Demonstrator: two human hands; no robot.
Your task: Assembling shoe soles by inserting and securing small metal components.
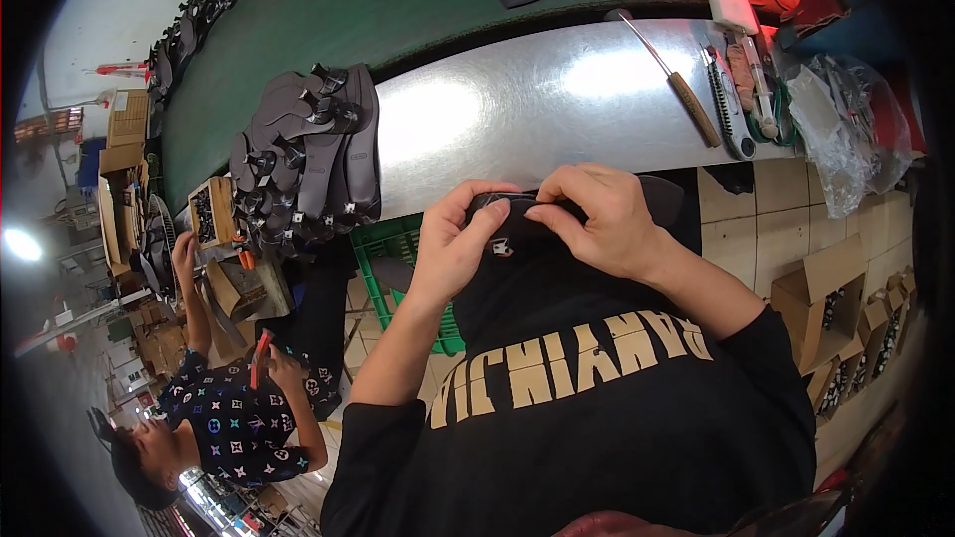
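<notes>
Close to my body, at the metal bench's near edge, I hold a dark sandal (661, 201) with both hands. Its sole shows past my right hand, and another end sticks out beyond my left wrist. My left hand (450, 241) pinches the black strap (512, 207) between thumb and fingers. On the strap's other side, my right hand (604, 221) is closed with thumb and bent fingers pressed on it. The two thumbs nearly meet. A small light-coloured piece (502, 248) hangs below the left thumb. My fingers hide much of the strap.
Stacked dark sandals (318, 149) lie left on the metal bench (497, 109). Right are an awl (691, 104), a black-and-white tool (732, 114), a white block (733, 10) and a plastic bag (860, 129). Beyond runs a green belt (398, 0). A co-worker (224, 418) holds a red tool.
</notes>
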